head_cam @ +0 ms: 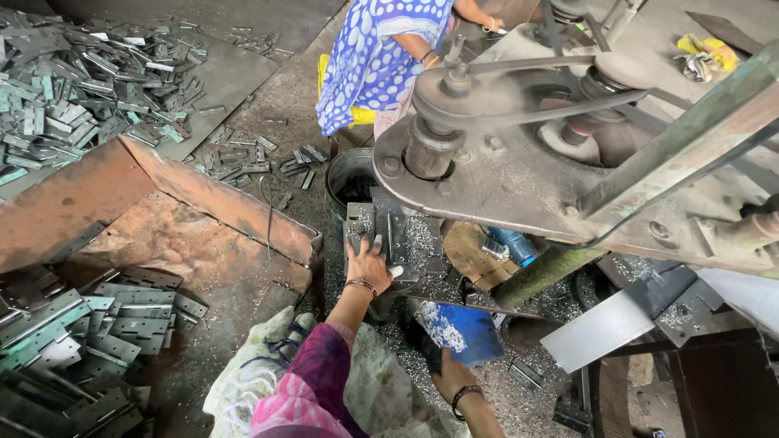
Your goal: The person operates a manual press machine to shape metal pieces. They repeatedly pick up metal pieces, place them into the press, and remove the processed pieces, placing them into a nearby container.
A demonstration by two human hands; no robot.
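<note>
A: Well, the left hand (pixel 369 264) lies flat, fingers spread, on a grey metal plate (pixel 375 231) on the machine's bench (pixel 438 284), which is gritty with silver filings. It presses down, closed on nothing.

B: And the right hand (pixel 453 375)?

A: Lower, down by a blue scoop-like thing (pixel 464 328) dusted with shavings. Its fingers are half hidden behind a dark object, so I cannot tell whether the grip is closed.

B: Around them?

A: Flat punched steel strips (pixel 89 81) heaped at the top left, more strips (pixel 73 341) beside a rusty sheet-metal bin (pixel 195 195). A belt and pulley (pixel 454 81) blur overhead. Another person in blue spotted cloth (pixel 381 49) is cut off at the top.
</note>
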